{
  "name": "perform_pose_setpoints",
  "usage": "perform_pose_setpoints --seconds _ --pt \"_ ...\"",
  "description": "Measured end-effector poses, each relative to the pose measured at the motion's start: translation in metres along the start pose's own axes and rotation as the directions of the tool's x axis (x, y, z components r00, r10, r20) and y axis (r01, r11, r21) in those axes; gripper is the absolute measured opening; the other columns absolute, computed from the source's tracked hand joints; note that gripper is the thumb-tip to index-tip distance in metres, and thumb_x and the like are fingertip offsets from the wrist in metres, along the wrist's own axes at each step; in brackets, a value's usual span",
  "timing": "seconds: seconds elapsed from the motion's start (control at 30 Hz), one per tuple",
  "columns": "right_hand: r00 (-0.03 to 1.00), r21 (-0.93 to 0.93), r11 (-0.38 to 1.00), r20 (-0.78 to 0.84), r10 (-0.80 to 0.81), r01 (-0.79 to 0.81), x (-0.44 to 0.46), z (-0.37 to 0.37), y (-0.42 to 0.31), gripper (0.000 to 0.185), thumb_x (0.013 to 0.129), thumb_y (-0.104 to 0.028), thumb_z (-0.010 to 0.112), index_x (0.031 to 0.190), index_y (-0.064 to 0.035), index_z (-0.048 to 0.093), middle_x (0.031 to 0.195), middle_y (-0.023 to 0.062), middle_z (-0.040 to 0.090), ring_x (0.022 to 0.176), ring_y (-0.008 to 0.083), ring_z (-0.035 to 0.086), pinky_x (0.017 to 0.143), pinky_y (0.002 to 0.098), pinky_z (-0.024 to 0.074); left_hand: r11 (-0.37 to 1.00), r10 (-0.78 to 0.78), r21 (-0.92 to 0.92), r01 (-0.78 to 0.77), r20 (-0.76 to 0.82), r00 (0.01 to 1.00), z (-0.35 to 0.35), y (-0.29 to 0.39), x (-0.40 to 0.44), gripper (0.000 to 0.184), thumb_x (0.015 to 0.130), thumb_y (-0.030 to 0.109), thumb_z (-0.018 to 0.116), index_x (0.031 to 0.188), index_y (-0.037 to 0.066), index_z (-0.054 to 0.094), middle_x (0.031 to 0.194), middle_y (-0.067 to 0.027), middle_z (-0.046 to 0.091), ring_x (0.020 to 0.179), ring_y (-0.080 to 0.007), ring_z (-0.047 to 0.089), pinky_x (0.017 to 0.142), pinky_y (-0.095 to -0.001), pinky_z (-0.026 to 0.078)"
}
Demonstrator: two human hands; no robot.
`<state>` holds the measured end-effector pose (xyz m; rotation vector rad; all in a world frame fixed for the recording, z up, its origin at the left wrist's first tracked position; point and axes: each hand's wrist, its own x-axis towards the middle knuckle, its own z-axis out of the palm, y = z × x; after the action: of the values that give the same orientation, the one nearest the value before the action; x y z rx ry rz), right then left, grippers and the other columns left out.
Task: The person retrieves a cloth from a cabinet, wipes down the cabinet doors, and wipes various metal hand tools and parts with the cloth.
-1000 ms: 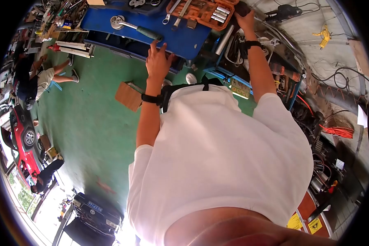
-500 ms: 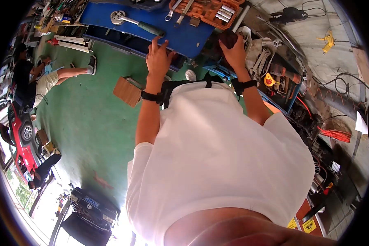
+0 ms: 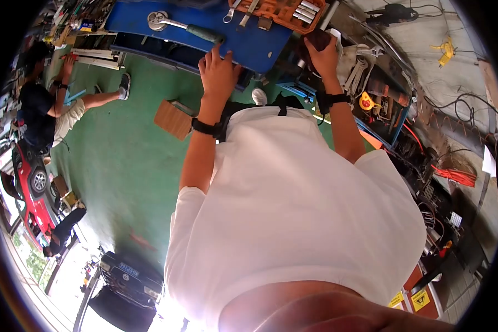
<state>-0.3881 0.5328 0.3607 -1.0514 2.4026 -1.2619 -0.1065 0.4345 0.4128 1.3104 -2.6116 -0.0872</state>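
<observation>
My left hand rests with spread fingers at the front edge of the blue worktop, its fingertips near the green handle of a large ratchet wrench. My right hand is closed round a dark reddish-brown object, right of the worktop. Just behind that hand lies an orange socket case with silver sockets. A combination wrench and other tools lie beside and across the case. Below the worktop edge a drawer stands partly out.
A blue tool cart with wrenches and a yellow-red tape stands at the right. A brown box is on the green floor. Two people and vehicles are at the left. Orange cable lies right.
My right hand came back from the far right with the dark object, then shifted slightly up and right. My left hand stayed at the worktop edge. The person at the left moved.
</observation>
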Motion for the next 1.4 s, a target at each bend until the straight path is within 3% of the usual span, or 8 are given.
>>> perform_pose_setpoints --seconds 0.1,0.17,0.27,0.67,0.83,0.97,1.23,1.4 --pt "0.997 -0.046 0.997 0.041 0.058 -0.056 -0.022 -0.005 -0.014 0.076 0.078 -0.045 0.077 0.127 0.0016 0.044 0.114 0.0235 0.064 0.102 0.0376 0.064 0.087 0.0421 0.0516 0.979 0.151 -0.138 -0.149 0.004 0.988 -0.007 0.01 0.017 0.033 0.082 0.027 0.072 0.111 0.011 0.067 0.115 -0.0085 0.058 0.106 -0.0306 0.058 0.077 -0.0434 0.052" --pt "0.99 -0.082 0.992 0.092 0.105 -0.097 -0.042 -0.003 -0.021 0.076 0.078 -0.044 0.077 0.127 0.002 0.042 0.114 0.024 0.064 0.103 0.0389 0.065 0.088 0.0423 0.0513 0.897 0.241 -0.402 -0.184 0.094 0.966 0.0 0.023 0.036 0.023 0.083 0.025 0.07 0.1 0.01 0.066 0.099 -0.0091 0.062 0.096 -0.0316 0.061 0.074 -0.0437 0.052" --pt "0.988 -0.008 0.989 0.056 0.146 -0.146 -0.058 0.0 -0.03 0.075 0.078 -0.044 0.077 0.127 0.001 0.042 0.114 0.0246 0.063 0.103 0.0403 0.064 0.087 0.0436 0.0513 0.843 0.342 -0.463 -0.273 0.069 0.937 0.013 0.036 0.052 0.017 0.084 0.022 0.068 0.096 0.01 0.064 0.095 -0.0109 0.062 0.088 -0.0332 0.063 0.072 -0.0438 0.052" --pt "0.971 -0.048 0.973 -0.086 0.222 -0.227 -0.006 0.015 -0.025 0.071 0.076 -0.04 0.078 0.124 0.0015 0.045 0.112 0.0251 0.063 0.105 0.0411 0.062 0.087 0.0463 0.0501 0.781 0.456 -0.582 -0.227 0.282 0.844 0.028 0.031 0.073 0.02 0.085 0.022 0.066 0.097 0.007 0.061 0.093 -0.0126 0.066 0.09 -0.0347 0.064 0.076 -0.0432 0.053" --pt "0.982 -0.069 0.988 -0.134 0.131 -0.141 0.002 0.023 -0.007 0.078 0.075 -0.041 0.079 0.128 0.0024 0.042 0.115 0.0286 0.061 0.107 0.0445 0.06 0.089 0.0477 0.0498 0.804 0.478 -0.538 -0.254 0.33 0.814 0.041 0.041 0.076 0.023 0.083 0.023 0.065 0.094 0.003 0.062 0.09 -0.0176 0.068 0.086 -0.0382 0.066 0.074 -0.0469 0.053" --pt "0.96 -0.203 0.942 -0.133 0.245 -0.269 0.003 0.024 -0.006 0.086 0.074 -0.046 0.078 0.131 0.0018 0.037 0.118 0.0303 0.06 0.107 0.0468 0.06 0.088 0.0496 0.0499 0.822 0.514 -0.487 -0.296 0.409 0.754 0.039 0.041 0.083 0.023 0.082 0.023 0.066 0.092 0.003 0.064 0.09 -0.0184 0.069 0.086 -0.0385 0.066 0.073 -0.0485 0.054" --pt "0.959 -0.217 0.946 -0.202 0.197 -0.24 -0.025 0.032 -0.009 0.084 0.076 -0.046 0.077 0.132 0.0024 0.037 0.118 0.0315 0.058 0.108 0.046 0.059 0.089 0.0498 0.0499 0.718 0.664 -0.571 -0.399 0.388 0.639 0.042 0.021 0.084 0.021 0.08 0.023 0.068 0.091 0.006 0.064 0.087 -0.0149 0.069 0.087 -0.0362 0.066 0.073 -0.0467 0.054" --pt "0.953 -0.166 0.949 -0.189 0.238 -0.269 -0.056 0.029 -0.026 0.08 0.076 -0.045 0.077 0.132 -0.0015 0.04 0.118 0.0251 0.059 0.107 0.0441 0.06 0.089 0.0493 0.05 0.669 0.714 -0.617 -0.415 0.378 0.589 0.035 0.006 0.084 0.022 0.079 0.022 0.068 0.093 0.006 0.061 0.092 -0.0128 0.068 0.089 -0.0354 0.065 0.075 -0.0456 0.053"
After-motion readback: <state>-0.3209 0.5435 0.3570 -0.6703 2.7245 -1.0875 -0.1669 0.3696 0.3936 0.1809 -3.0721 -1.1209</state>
